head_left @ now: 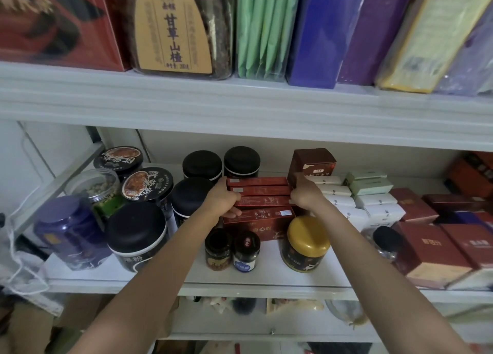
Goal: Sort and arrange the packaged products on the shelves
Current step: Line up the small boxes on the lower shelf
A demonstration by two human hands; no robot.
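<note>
Several long red boxes (260, 200) lie side by side in a row in the middle of the white shelf (266, 273). My left hand (224, 200) grips the row's left end, fingers curled over the boxes. At the right end, my right hand (305, 193) holds the same row. A brown carton (312, 163) stands just behind my right hand. In front of the row stand a gold-lidded jar (306, 243) and two small dark jars (232, 249).
Black-lidded canisters (137, 233) and a blue jar (69, 231) crowd the shelf's left side. White and pale green packets (370, 193) and dark red boxes (437, 249) fill the right. The upper shelf (240, 100) carries tall boxes and a labelled jar (173, 25).
</note>
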